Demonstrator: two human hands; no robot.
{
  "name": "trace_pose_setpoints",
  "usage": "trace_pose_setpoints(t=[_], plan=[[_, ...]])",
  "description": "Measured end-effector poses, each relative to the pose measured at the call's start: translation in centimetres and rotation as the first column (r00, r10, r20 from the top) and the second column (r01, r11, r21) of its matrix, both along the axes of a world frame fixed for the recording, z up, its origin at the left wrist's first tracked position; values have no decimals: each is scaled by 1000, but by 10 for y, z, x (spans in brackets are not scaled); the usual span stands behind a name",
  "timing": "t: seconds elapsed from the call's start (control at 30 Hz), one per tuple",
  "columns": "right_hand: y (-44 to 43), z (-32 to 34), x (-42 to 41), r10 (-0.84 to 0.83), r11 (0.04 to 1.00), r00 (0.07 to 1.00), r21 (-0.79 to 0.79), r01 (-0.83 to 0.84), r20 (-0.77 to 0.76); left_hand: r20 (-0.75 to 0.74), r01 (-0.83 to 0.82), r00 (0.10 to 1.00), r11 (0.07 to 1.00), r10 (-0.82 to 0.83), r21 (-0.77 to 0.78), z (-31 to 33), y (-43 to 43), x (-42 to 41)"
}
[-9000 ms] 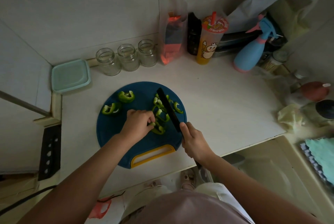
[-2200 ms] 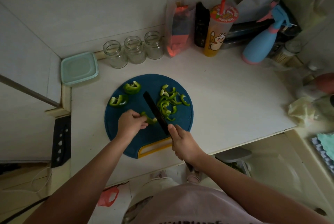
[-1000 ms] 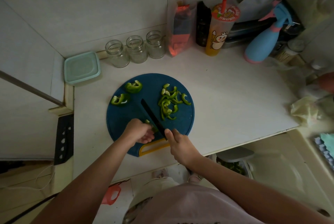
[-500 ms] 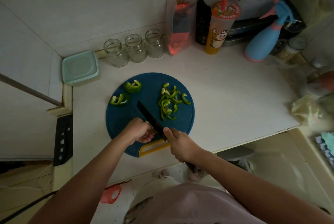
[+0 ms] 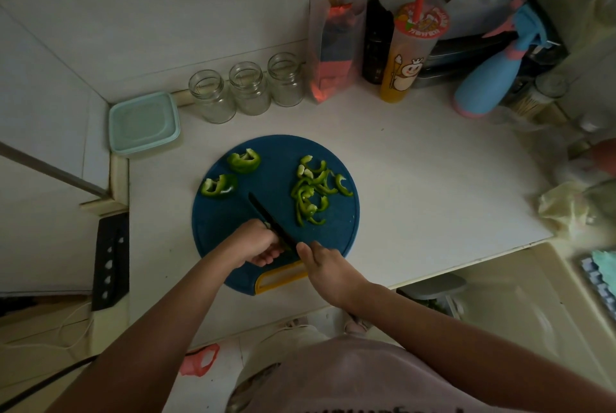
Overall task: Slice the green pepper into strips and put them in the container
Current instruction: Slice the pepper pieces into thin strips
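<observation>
Head view, looking down at the table (image 5: 416, 186).

- Cutting board (image 5: 273, 179): round, blue, with a yellow handle slot at the near edge. It lies flat on the table in front of the person.
- Knife (image 5: 271, 222): dark blade, lying diagonally across the near left part of the board with the tip pointing away and to the left.
- Right hand (image 5: 328, 271): fingers clamped round the knife handle, which the hand hides. One finger reaches forward onto the base of the blade.
- Left hand (image 5: 256, 242): fingers curled down onto the board, knuckles against the left side of the blade. They cover a pepper piece (image 5: 266, 224), and only a pale sliver of it shows at the blade.
- Pepper strips (image 5: 311, 192): a loose pile on the right half of the board, apart from the knife.
- Pepper chunks: two uncut, one at the far left edge of the board (image 5: 244, 161) and one nearer, just left of the knife tip (image 5: 218, 185).
- Container (image 5: 143, 122): pale green, square, lid on. It sits at the far left corner of the table, well apart from the board.
- Along the wall: three glass jars (image 5: 248, 87) in a row, a drink cup (image 5: 411, 49) with a straw, and a blue spray bottle (image 5: 486, 86).
</observation>
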State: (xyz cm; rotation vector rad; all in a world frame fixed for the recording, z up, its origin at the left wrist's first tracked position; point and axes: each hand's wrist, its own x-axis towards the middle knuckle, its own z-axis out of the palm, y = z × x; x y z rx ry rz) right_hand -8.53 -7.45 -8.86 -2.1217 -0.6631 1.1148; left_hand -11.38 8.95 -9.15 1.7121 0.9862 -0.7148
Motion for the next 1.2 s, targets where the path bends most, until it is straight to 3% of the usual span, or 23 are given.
trace_pose_setpoints(t=[0.3, 0.43, 0.63, 0.9, 1.2], plan=[[7, -11, -8, 42, 994, 995, -107, -32, 90, -45, 22, 999, 999, -23, -31, -1, 3, 5], [12, -20, -15, -130, 986, 990, -95, 134, 46, -38, 10, 999, 999, -12, -48, -3, 4, 5], [19, -33, -24, 10, 981, 974, -193, 35, 228, -28, -25, 999, 999, 24, -44, -5, 6, 2], [11, -14, -27, -141, 978, 975, -127, 164, 171, 2, -88, 996, 996, 88, -32, -6, 1, 0], [18, -14, -28, 125, 961, 898, -278, -4, 421, -20, -47, 999, 999, 48, 15, -4, 1, -4]])
